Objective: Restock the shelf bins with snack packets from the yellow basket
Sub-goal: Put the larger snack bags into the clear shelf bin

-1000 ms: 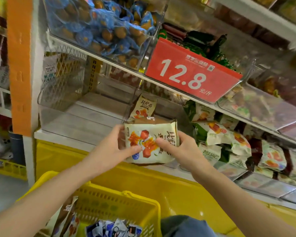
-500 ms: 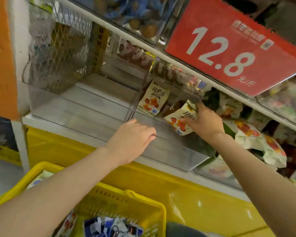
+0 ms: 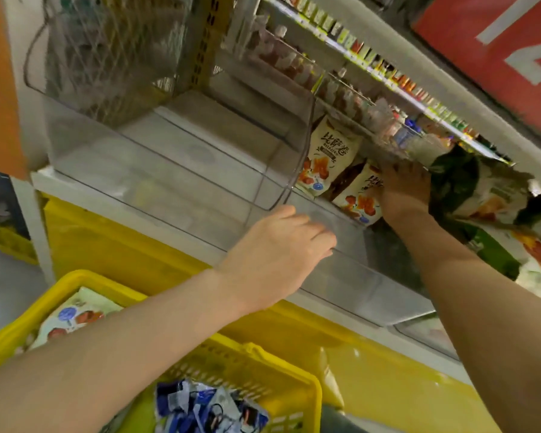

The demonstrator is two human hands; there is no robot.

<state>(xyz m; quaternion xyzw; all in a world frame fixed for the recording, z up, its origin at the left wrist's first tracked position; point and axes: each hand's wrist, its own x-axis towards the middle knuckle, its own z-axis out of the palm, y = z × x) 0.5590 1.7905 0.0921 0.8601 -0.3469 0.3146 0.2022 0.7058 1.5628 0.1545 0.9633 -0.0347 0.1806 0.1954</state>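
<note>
My right hand [image 3: 402, 190] reaches deep into a clear shelf bin [image 3: 350, 264] and holds a cream snack packet [image 3: 361, 198] with orange print against the bin floor. A second, matching packet [image 3: 328, 154] leans upright behind it. My left hand [image 3: 278, 254] rests on the bin's front lip with its fingers curled over the edge. The yellow basket [image 3: 238, 367] sits below, holding one more cream packet [image 3: 72, 317] at the left and several blue-and-white packets [image 3: 206, 407].
To the left stands a bare clear bin [image 3: 156, 157]. Green and white snack bags [image 3: 494, 201] fill the bin to the right. A red price sign [image 3: 494, 42] hangs from the shelf above. A yellow base panel [image 3: 138, 245] runs under the shelf.
My right hand has carried the packet from in front of the bin into its back part. My left hand let go of the packet and moved onto the bin's front edge. The view came closer.
</note>
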